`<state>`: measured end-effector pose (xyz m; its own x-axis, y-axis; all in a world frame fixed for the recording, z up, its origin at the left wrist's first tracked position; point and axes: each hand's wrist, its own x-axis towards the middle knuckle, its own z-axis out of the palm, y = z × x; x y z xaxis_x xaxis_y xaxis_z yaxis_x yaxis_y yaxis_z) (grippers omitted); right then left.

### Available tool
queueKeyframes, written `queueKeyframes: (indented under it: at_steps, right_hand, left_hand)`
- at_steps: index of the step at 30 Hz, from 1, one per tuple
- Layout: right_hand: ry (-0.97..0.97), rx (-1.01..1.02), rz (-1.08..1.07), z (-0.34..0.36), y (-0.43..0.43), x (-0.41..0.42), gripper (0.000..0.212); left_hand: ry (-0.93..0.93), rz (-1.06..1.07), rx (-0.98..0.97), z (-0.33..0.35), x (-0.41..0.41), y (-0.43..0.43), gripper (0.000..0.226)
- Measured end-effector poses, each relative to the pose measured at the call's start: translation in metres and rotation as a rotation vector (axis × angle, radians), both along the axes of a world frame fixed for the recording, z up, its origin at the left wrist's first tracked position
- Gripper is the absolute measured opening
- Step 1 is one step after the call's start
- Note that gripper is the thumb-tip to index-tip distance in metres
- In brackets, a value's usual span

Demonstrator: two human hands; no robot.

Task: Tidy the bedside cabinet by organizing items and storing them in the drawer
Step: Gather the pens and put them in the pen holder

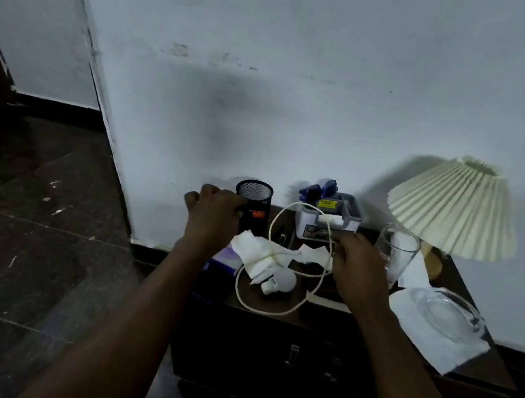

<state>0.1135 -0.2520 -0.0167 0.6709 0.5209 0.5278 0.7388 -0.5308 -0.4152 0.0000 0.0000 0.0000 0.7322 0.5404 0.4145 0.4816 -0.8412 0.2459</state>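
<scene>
a: your left hand (213, 215) is at the black mesh pen holder (252, 204), fingers curled against its left side. whether they truly grip it, i cannot tell.

b: and my right hand (359, 267)?

a: its fingers are pinched around the white cable (276, 222) just in front of the grey organiser box (328, 220). the cable loops up toward the box and down over the dark bedside cabinet (262, 355).

b: what else is on the worktop?

a: crumpled white tissue (261, 257) lies under the cable in the middle, with a white plug adapter (278, 281) just beside it. a purple packet (222, 261) sits partly under your left wrist. a drinking glass (396, 252) stands right of your right hand, near the pleated lamp (453, 213). a glass ashtray (443, 312) rests on white paper at the right edge.

b: the drawer?

a: its front (310, 359), with metal handles, faces you below the top and looks closed.
</scene>
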Motion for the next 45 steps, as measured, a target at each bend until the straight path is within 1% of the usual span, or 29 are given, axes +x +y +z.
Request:
queueKeyframes:
  at_steps: [3, 5, 7, 9, 12, 13, 15, 18, 20, 22, 24, 26, 30, 34, 36, 40, 44, 45]
  right_hand:
    - [0.002, -0.009, -0.040, -0.002, 0.006, 0.005, 0.025]
    - [-0.022, -0.053, -0.047, -0.002, 0.011, 0.005, 0.023]
    - [-0.066, -0.077, -0.063, -0.003, 0.014, 0.011, 0.025]
    - [-0.155, -0.124, -0.117, -0.004, 0.013, 0.018, 0.029]
    - [-0.240, -0.227, -0.166, -0.004, 0.013, 0.022, 0.033]
    - [-0.234, -0.244, -0.169, -0.004, 0.013, 0.021, 0.035]
    - [-0.189, -0.201, -0.120, -0.003, 0.015, 0.019, 0.034]
    - [-0.014, -0.136, 0.063, 0.007, 0.029, 0.015, 0.030]
    - [0.100, -0.149, 0.128, 0.011, 0.051, 0.017, 0.027]
    - [0.191, -0.257, 0.115, 0.011, 0.078, 0.021, 0.022]
    - [0.220, -0.414, 0.066, 0.007, 0.101, 0.021, 0.017]
    - [0.235, -0.497, 0.029, 0.000, 0.118, 0.018, 0.019]
    - [0.277, -0.516, -0.033, -0.013, 0.141, 0.018, 0.028]
    - [0.429, -0.500, -0.064, -0.015, 0.144, 0.019, 0.028]
    - [0.468, -0.585, -0.086, -0.010, 0.143, 0.021, 0.032]
    - [0.453, -0.643, -0.112, -0.007, 0.138, 0.026, 0.036]
    - [0.491, -0.584, -0.081, 0.012, 0.133, 0.031, 0.037]
    - [0.486, -0.532, -0.080, 0.018, 0.131, 0.034, 0.035]
  left_hand:
    - [0.062, -0.070, 0.064, -0.001, 0.016, -0.009, 0.029]
    - [0.144, -0.118, 0.059, -0.004, 0.024, -0.017, 0.030]
    - [0.268, -0.164, 0.019, -0.013, 0.029, -0.020, 0.029]
    - [0.398, -0.200, -0.008, -0.022, 0.029, -0.026, 0.030]
    - [0.492, -0.232, -0.017, -0.029, 0.025, -0.027, 0.032]
    - [0.491, -0.233, -0.012, -0.030, 0.023, -0.026, 0.032]
    - [0.471, -0.235, 0.006, -0.032, 0.019, -0.027, 0.031]
    - [0.452, -0.229, 0.036, -0.032, 0.009, -0.028, 0.025]
    - [0.451, -0.228, 0.049, -0.031, 0.003, -0.029, 0.019]
    - [0.446, -0.235, 0.048, -0.029, -0.001, -0.030, 0.015]
    - [0.449, -0.244, 0.037, -0.027, -0.005, -0.031, 0.014]
    - [0.467, -0.266, 0.027, -0.024, -0.006, -0.033, 0.015]
    - [0.478, -0.311, -0.008, -0.025, -0.006, -0.037, 0.015]
    - [0.466, -0.290, -0.003, -0.029, -0.006, -0.038, 0.018]
    - [0.472, -0.276, -0.011, -0.029, -0.007, -0.034, 0.019]
    - [0.471, -0.251, -0.026, -0.032, -0.009, -0.028, 0.020]
    - [0.451, -0.261, -0.037, -0.033, -0.008, -0.028, 0.021]
    - [0.447, -0.265, -0.036, -0.032, -0.008, -0.029, 0.021]
